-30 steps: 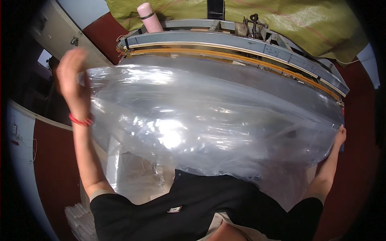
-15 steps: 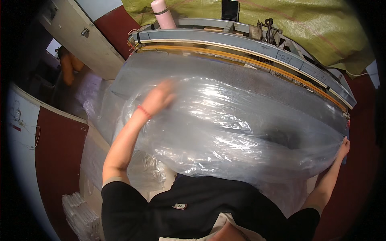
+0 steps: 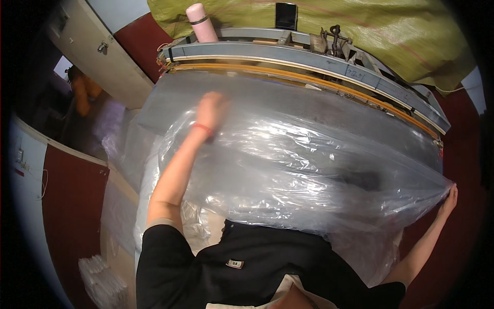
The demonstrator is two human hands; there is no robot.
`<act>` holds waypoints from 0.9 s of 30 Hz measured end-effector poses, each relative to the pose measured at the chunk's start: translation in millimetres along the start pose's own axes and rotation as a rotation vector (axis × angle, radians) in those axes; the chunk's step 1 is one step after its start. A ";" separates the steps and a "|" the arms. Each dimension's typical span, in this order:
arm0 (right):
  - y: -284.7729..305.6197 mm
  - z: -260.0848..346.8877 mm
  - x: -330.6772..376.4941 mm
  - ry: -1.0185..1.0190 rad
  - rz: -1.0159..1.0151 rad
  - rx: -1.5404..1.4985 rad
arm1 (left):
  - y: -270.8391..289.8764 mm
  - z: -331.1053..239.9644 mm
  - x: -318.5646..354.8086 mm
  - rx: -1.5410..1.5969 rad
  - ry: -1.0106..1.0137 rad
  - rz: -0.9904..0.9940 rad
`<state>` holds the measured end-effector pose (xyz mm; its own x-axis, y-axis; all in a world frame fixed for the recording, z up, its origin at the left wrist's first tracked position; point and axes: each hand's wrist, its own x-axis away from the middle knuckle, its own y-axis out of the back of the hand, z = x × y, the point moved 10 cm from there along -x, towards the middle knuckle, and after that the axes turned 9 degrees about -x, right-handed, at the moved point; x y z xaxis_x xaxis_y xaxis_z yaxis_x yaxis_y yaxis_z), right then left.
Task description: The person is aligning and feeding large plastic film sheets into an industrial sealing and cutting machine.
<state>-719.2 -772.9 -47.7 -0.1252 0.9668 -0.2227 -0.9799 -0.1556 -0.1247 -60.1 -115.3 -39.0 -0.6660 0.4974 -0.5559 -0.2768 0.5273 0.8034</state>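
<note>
A large clear plastic sheet [image 3: 257,170] lies wrinkled and shiny over the grey work surface [image 3: 177,95] and hangs down toward my body. My left hand [image 3: 212,112] is over the sheet's far left part, with a red band on its wrist. Motion smears its fingers, and whether it touches the film cannot be made out. Out at the far right, my right hand [image 3: 451,197] is closed on the sheet's corner and pulls it taut into a point past the end of the surface.
Along the back runs a long grey metal bar [image 3: 309,59] with orange strips [image 3: 257,68] below it. Behind it stand a pink bottle [image 3: 201,23], a phone-like dark device [image 3: 286,16] and a metal clamp [image 3: 335,41]. Folded plastic [image 3: 100,280] is stacked at lower left; a door [image 3: 103,51] stands open.
My left hand has shifted slightly right and away from me across the film. My right hand has moved outward to the right, drawing the sheet's corner with it.
</note>
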 end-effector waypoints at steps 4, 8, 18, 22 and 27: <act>-14.8 8.4 -16.6 -0.041 -0.155 -0.066 | 22.7 19.8 -27.3 0.187 0.108 -0.173; -97.3 36.1 -5.6 0.287 -0.344 0.453 | 11.9 52.3 -43.0 0.887 0.639 -0.293; -202.4 -83.4 -55.8 0.279 -0.171 0.147 | -95.8 168.4 -82.8 0.791 0.547 -0.273; -192.9 -85.5 -59.5 0.267 -0.242 0.091 | -93.6 154.7 -86.7 0.747 0.573 -0.275; -197.0 -83.6 -50.8 0.166 -0.333 0.133 | -89.2 175.5 -78.4 0.698 0.585 -0.372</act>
<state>-506.8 -808.3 -92.7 0.2193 0.9124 -0.3457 -0.9755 0.1993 -0.0929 138.3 -80.3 -104.5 -0.9094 -0.1030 -0.4030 -0.1921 0.9633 0.1874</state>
